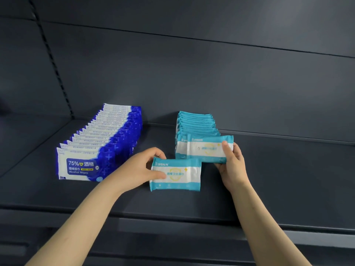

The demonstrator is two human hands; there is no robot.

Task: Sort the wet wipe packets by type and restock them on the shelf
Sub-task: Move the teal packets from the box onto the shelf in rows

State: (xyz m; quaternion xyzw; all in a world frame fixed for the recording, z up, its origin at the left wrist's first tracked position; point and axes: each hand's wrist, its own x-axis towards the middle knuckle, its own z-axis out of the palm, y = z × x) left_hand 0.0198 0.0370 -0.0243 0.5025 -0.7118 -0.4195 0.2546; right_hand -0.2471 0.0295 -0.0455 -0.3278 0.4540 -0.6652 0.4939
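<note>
Packets of alcohol wipes [99,143] in dark blue and white plastic stand upright in a long row on the dark grey metal shelf [288,179], off to the left of the left hand's fingers [158,176] and running from near the front edge back to the rear panel. The left hand [140,167] grips a teal-and-white rectangular wet wipe packet [178,175] by its left end, thumb across the face and the other fingers curled over the top edge. This packet is upright with its printed face forward; whether its lower edge touches the shelf I cannot tell. Just behind it and to its right, a shorter row of teal-and-white packets [196,123] stands on the shelf. The right hand [233,167] pinches a second teal-and-white packet [207,148] by its right end, thumb on the front, other fingers behind, holding it against the front of that row.
</note>
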